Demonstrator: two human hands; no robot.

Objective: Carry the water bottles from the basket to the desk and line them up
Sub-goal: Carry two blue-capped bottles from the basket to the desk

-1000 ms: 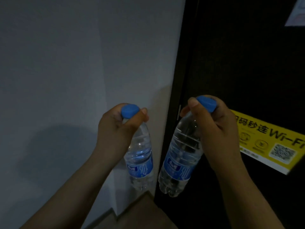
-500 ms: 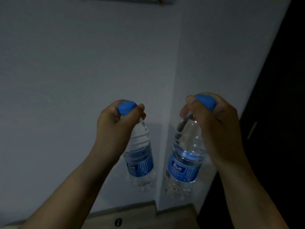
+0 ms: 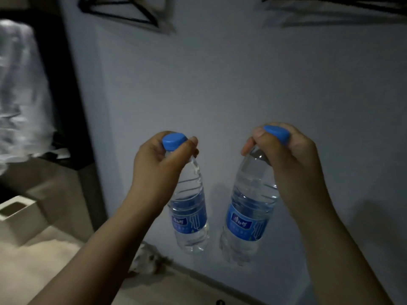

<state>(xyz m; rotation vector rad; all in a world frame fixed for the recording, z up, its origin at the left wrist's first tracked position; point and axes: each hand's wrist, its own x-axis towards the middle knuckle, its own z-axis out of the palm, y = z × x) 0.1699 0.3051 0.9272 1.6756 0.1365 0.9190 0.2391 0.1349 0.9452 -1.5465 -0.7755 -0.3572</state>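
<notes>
Left hand (image 3: pixel 158 166): you grip the left bottle (image 3: pixel 189 208) by its neck, fingers curled under the blue cap (image 3: pixel 174 140); the grasp looks the same as half a second ago
Right hand (image 3: pixel 290 164): you clamp the right bottle (image 3: pixel 248 212) at the neck, thumb against its blue cap (image 3: pixel 276 133); that hold is unchanged too
Bottles: both hang in the air in front of the wall (image 3: pixel 242 84), near each other but apart; the right one tilts with its base toward the left one; both carry blue labels
View since the earlier frames: the dark door and yellow sign on your right are gone; the wall corner has slid to your left; black hangers (image 3: pixel 123 12) now show at the top; a pale box (image 3: pixel 19 216) appears at lower left
Desk and basket: neither can be made out here
Floor (image 3: pixel 176 287): a crumpled light object (image 3: pixel 146 259) lies at the wall's foot; too blurred to name
</notes>
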